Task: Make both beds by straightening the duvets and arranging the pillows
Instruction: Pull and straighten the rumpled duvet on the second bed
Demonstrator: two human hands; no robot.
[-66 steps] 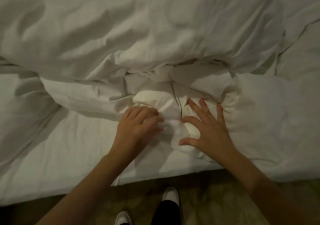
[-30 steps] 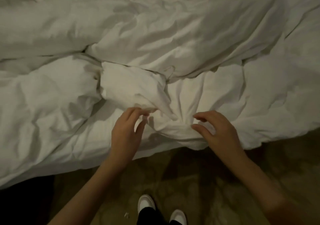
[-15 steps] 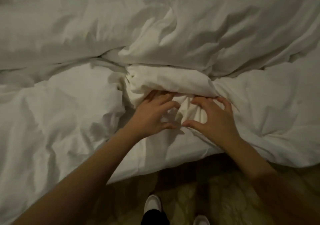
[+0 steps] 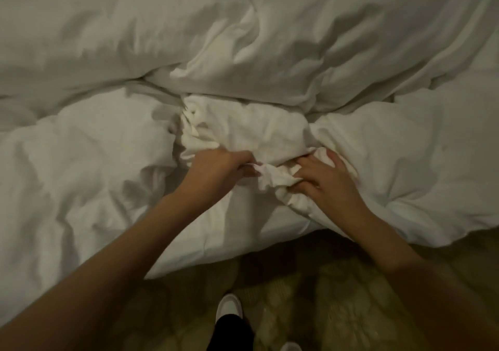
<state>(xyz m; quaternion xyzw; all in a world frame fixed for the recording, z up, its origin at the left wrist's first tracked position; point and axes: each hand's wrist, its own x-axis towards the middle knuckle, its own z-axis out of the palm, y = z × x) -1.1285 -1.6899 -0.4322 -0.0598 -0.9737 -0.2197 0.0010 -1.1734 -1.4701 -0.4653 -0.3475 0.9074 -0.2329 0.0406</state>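
A crumpled white duvet (image 4: 270, 53) covers the whole bed, heaped in thick folds across the view. Near the bed's front edge a bunched wad of its fabric (image 4: 248, 137) sits between two puffed sections. My left hand (image 4: 216, 172) grips this bunched fabric from the left, fingers curled under a fold. My right hand (image 4: 326, 180) grips a twisted bit of the same fabric from the right, thumb and fingers pinching it. The hands are close together, a small crumpled tuft between them. No pillow is in view.
The duvet's edge (image 4: 210, 250) hangs over the bed's side toward me. Below it lies patterned carpet (image 4: 337, 296). My white shoes (image 4: 228, 307) stand on the carpet close to the bed.
Both hands have closed on the bunched fabric; half a second ago their fingers were spread over it. The wad has been pulled slightly toward me.
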